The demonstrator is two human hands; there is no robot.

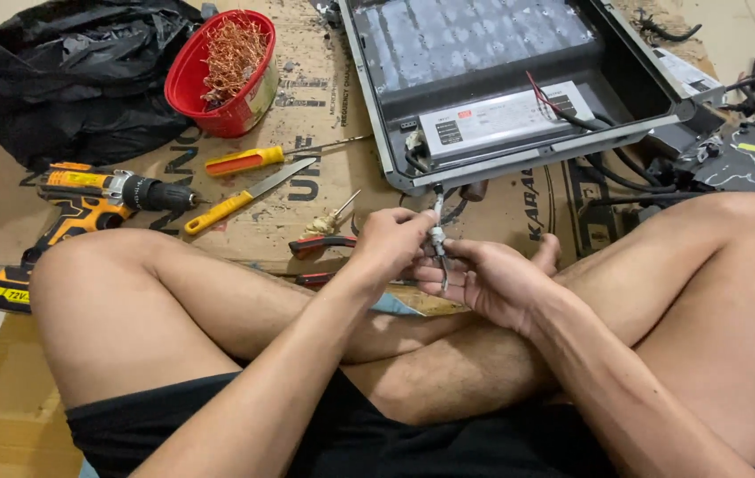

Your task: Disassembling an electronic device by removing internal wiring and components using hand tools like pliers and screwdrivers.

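Where the cable (pixel 438 232) drops out of the grey light housing (pixel 519 88), you have it pinched between both hands just above your crossed legs. Your left hand (pixel 391 243) is closed on the cable from the side, fingers curled round it; your right hand (pixel 492 279) cups it from below, thumb and fingers closed on the lower end, so the two hands sit together, touching or nearly so. What the small metal part at the cable's end is, you cannot tell from here.

Just beyond your left hand, red-handled pliers (pixel 322 243) lie on the cardboard sheet (pixel 324 97) spread over the floor, with a small screwdriver (pixel 333 217) beside them. Further out lie a yellow-handled knife (pixel 244 196) and an orange-and-yellow screwdriver (pixel 258 159). A cordless drill (pixel 85 208) rests near your left knee. Behind these stand a red bowl (pixel 222 75) filled with copper wire scraps and a black plastic bag (pixel 76 75). Black cables (pixel 731 159) tangle to the right of the housing.
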